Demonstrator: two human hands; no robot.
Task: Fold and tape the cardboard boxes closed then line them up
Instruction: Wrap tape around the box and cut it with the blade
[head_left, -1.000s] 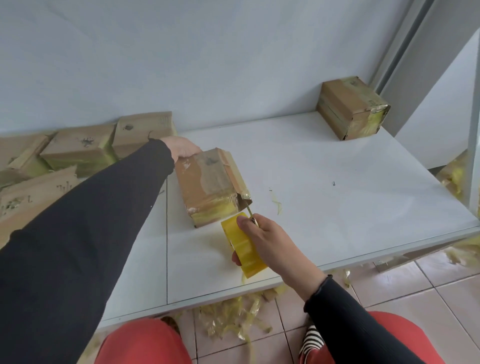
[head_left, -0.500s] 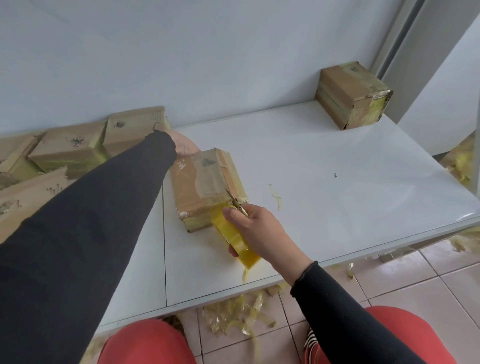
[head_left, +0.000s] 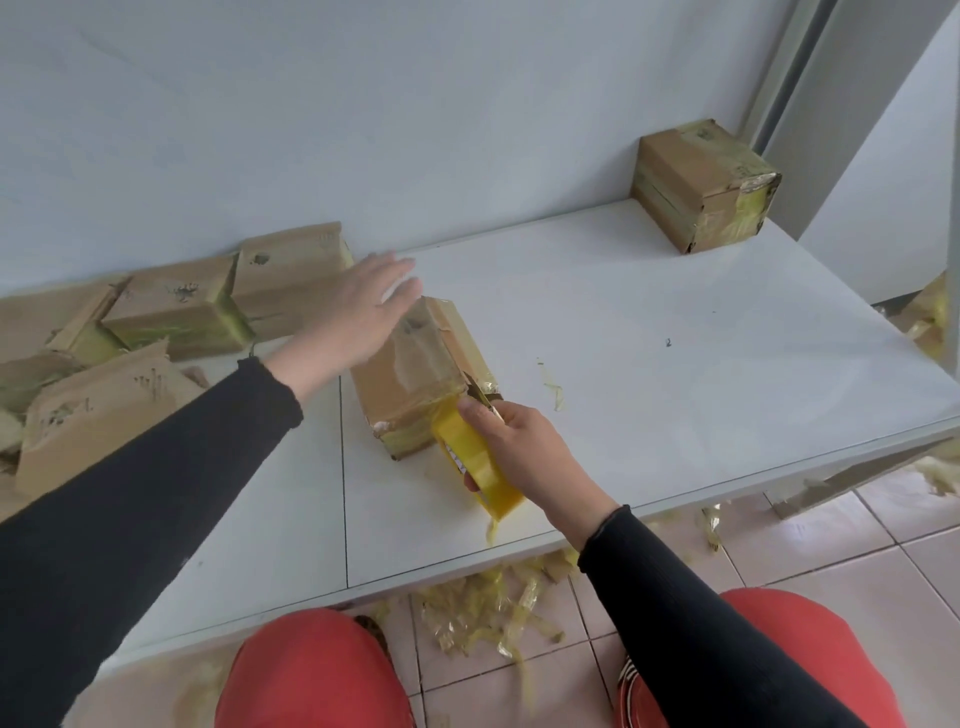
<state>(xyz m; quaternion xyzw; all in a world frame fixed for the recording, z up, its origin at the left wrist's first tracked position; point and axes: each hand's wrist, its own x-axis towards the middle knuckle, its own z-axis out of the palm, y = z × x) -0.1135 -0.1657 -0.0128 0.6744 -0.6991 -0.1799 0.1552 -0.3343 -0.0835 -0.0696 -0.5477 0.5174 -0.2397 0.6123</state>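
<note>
A brown cardboard box (head_left: 410, 382) with tape over its top lies on the white table (head_left: 649, 374) in front of me. My right hand (head_left: 524, 452) grips a yellow tape roll (head_left: 475, 467) at the box's near end, together with a thin metal blade, likely scissors (head_left: 483, 397), that touches the box's near right corner. My left hand (head_left: 363, 306) is above the box's far left corner with its fingers straight; contact is unclear. A taped box (head_left: 701, 184) stands at the table's far right corner.
Several cardboard boxes and flattened pieces (head_left: 171, 312) are heaped along the wall at the left. Yellowish tape scraps (head_left: 483, 608) litter the tiled floor under the table's front edge. One scrap (head_left: 553, 387) lies on the table right of the box. My red-clad knees are below.
My left hand has let go of the box's far end and lifted with fingers spread. My right hand moved the tape roll and blade up against the box's near right corner.
</note>
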